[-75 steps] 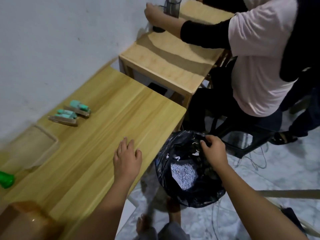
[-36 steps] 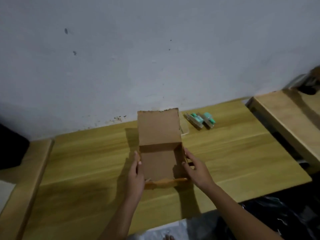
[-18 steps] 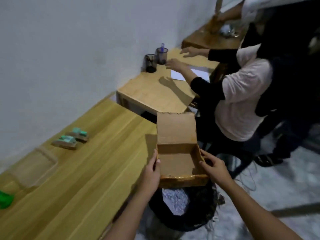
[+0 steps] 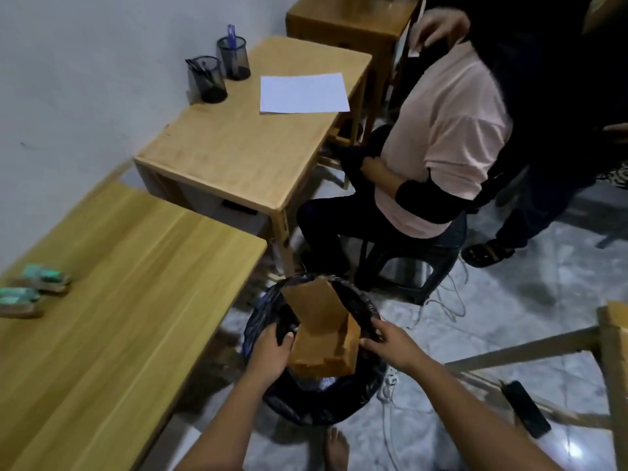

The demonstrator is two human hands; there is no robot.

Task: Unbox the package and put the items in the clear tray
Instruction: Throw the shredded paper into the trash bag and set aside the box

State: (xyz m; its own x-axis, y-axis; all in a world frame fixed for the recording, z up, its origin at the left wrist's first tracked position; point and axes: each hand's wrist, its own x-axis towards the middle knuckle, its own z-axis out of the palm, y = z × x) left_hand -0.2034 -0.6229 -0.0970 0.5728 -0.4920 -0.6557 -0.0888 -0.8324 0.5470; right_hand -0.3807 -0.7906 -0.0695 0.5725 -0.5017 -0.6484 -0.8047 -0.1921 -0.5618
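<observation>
The brown cardboard box [image 4: 323, 338] sits tilted inside the black-lined bin [image 4: 339, 406] on the floor, its flap pointing up. My left hand [image 4: 272, 351] holds the box's left side. Fingers of my right hand [image 4: 390, 345] touch its right side at the bin's rim. Two teal items on brown cards [image 4: 44, 278] [image 4: 18, 300] lie on the wooden table [image 4: 136, 300] at the far left. The clear tray is out of view.
A second desk [image 4: 244, 154] stands behind with two mesh pen cups [image 4: 207, 79] and a white sheet [image 4: 302, 93]. A seated person in a pink shirt [image 4: 441, 141] is to the right on a stool. A black phone [image 4: 525, 407] and cables lie on the floor.
Both hands carried the open box from the table over to the bin and lowered it in, tilted. The view swung right and down.
</observation>
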